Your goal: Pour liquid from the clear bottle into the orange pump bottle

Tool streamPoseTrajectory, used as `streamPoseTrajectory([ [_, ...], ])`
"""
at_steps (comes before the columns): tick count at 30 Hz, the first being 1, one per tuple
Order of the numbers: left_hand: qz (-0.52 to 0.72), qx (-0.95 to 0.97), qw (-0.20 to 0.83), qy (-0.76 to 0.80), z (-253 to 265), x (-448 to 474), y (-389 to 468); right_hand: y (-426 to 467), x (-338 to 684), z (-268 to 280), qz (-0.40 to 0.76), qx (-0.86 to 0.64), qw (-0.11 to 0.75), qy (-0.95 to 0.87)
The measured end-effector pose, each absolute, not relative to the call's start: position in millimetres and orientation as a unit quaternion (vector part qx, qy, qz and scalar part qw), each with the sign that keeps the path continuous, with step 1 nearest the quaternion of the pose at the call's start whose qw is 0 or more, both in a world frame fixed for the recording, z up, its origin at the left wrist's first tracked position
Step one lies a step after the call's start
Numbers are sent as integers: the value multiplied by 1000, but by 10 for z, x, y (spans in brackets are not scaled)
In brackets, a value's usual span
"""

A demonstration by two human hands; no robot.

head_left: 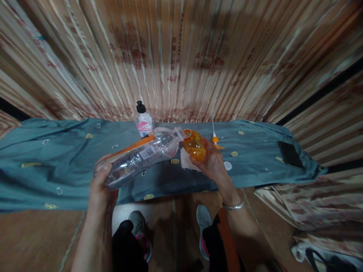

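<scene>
My left hand is wrapped round the base of a large clear plastic bottle with an orange-edged label. The bottle lies tilted on its side, its neck pointing right. At its mouth is the opening of a small orange see-through bottle, tipped toward it; whether the rims touch I cannot tell. My right hand grips that orange bottle from the right. Whether liquid passes between them does not show. Just beyond my right hand lies an orange pump top with a clear tube.
A black-capped bottle with a pink label stands at the back. A pale cloth and a white disc lie on the teal tablecloth. A dark phone lies at right. Pleated curtains hang behind.
</scene>
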State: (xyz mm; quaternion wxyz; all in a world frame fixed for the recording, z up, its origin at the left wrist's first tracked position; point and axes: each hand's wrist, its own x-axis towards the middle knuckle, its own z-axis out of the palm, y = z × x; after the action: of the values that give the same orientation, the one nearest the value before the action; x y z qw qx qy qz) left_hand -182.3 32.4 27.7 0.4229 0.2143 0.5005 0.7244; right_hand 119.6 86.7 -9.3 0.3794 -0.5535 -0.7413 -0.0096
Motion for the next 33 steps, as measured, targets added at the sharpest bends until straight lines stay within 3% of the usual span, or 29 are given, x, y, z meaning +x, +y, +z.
streamPoseTrajectory([
  [33,738,214,401,499,312,-1790,320,820,1233,-52,15,-569,371,-734],
])
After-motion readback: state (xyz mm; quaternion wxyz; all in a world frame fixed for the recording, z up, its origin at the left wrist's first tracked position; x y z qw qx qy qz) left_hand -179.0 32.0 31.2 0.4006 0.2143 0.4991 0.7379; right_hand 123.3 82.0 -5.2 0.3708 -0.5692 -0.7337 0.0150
